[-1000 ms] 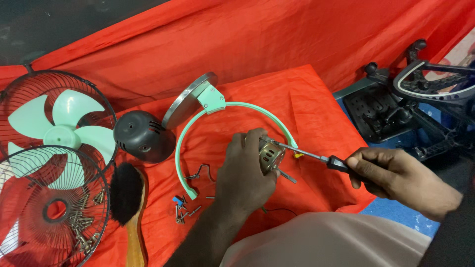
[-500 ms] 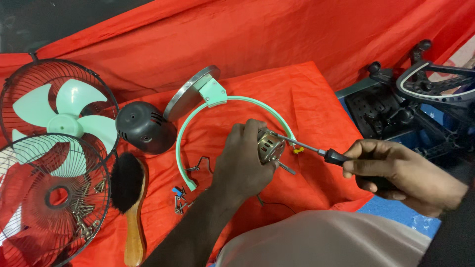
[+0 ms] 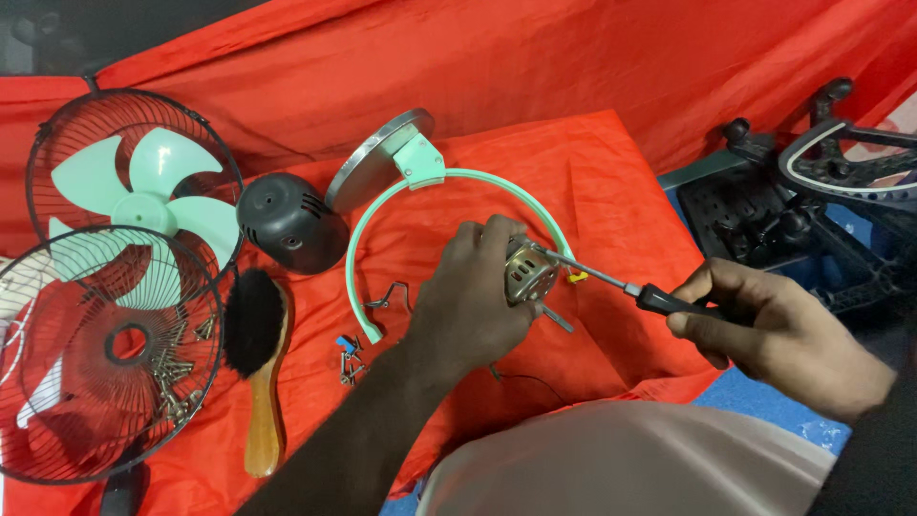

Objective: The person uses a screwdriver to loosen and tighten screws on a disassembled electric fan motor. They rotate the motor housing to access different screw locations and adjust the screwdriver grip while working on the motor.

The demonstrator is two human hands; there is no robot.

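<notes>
My left hand (image 3: 470,294) grips a small metal fan motor (image 3: 528,271) above the red cloth. In my right hand (image 3: 776,328) is a black-handled screwdriver (image 3: 638,290), its shaft tip set against the motor's top. A thin black wire (image 3: 535,380) trails from the motor onto the cloth. Behind my hands lies a mint-green semicircular bracket (image 3: 355,241) joined to a round metal base (image 3: 374,158).
On the left lie a mint fan blade (image 3: 153,196) in a black wire guard, a second wire guard (image 3: 105,354) with loose screws in it, a black motor cover (image 3: 287,222), and a wooden brush (image 3: 260,363). Small screws (image 3: 350,358) sit near the bracket. Black plastic parts (image 3: 783,210) stand at the right.
The view has shifted slightly; both hands stay on the motor and screwdriver, with the screwdriver still at the motor's top.
</notes>
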